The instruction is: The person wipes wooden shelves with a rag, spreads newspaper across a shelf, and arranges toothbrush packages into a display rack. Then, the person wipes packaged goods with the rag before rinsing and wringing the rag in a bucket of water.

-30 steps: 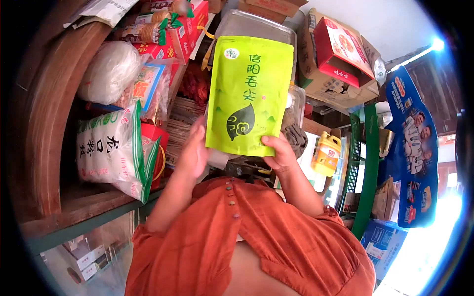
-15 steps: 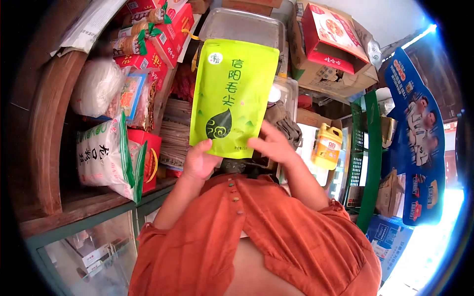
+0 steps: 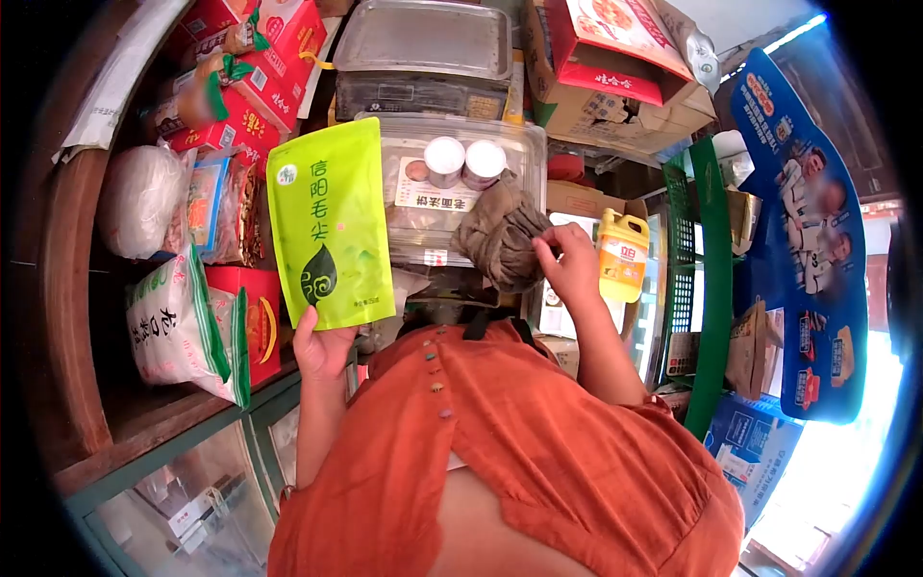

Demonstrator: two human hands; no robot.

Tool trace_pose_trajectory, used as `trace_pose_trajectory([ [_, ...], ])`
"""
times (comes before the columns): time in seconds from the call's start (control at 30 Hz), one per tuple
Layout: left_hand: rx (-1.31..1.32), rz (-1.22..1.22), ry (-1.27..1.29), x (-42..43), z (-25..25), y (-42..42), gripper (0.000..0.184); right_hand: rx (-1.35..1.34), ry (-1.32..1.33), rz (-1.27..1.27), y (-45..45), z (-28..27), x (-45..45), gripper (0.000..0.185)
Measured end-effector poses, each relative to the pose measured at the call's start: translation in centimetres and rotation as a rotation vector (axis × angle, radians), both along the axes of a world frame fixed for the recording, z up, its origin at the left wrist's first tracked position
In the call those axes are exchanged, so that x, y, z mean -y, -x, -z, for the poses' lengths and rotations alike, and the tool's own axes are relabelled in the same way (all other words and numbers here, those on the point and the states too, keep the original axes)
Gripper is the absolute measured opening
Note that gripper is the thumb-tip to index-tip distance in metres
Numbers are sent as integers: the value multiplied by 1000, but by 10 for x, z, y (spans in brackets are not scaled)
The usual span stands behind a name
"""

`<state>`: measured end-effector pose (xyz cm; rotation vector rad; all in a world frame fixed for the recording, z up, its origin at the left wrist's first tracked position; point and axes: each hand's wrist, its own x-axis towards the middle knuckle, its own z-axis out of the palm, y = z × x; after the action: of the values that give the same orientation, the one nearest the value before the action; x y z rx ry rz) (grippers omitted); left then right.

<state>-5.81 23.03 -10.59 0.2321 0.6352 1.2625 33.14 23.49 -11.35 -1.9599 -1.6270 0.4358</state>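
Note:
My left hand (image 3: 325,348) grips the bottom edge of a bright green pouch (image 3: 332,226) with a dark leaf print, thumb on its front. The pouch stands upright, facing me. Over at the right, the fingers of my right hand (image 3: 569,260) pinch the edge of a crumpled grey-brown cloth (image 3: 505,236). That cloth lies on the front right part of a clear plastic container (image 3: 409,144). Two white-lidded round tubs (image 3: 444,159) sit on the container beside the cloth.
A yellow jug (image 3: 623,258) stands right of my right hand. Packaged food and red boxes (image 3: 264,87) fill the wooden shelf at left. Behind are a metal tray (image 3: 423,38) and an open carton (image 3: 615,111). A green rack (image 3: 710,288) and blue display board (image 3: 803,240) are at right.
The green pouch has moved left in my left hand. My right hand has let go of it and taken hold of the cloth. The container and tubs have come into fuller view.

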Motion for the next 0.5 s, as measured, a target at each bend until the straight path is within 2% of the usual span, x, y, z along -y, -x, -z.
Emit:
trace_pose_trajectory([
  [0.03, 10, -4, 0, 2, 1, 1, 62, -134, 68, 60, 1, 0, -6, 24],
  [0.1, 25, 18, -12, 3, 3, 1, 62, -120, -11, 97, 11, 6, -29, 25],
  [0.17, 14, 47, -20, 2, 2, -1, 61, 15, -192, 40, 14, 16, -55, 27],
  [0.3, 0, 41, 3, -2, 2, 5, 63, 163, -195, -118, 2, 42, -80, 27],
  [0.37, 1, 53, -18, 4, 2, 11, 66, -598, 5, -70, -6, 5, -66, 22],
  [0.43, 38, 84, -6, 5, 9, 21, 69, -884, -69, -99, -16, -55, -42, 14],
  [0.5, 23, 89, -15, 6, 7, 22, 69, -1132, -321, -96, -35, -91, -16, 24],
])
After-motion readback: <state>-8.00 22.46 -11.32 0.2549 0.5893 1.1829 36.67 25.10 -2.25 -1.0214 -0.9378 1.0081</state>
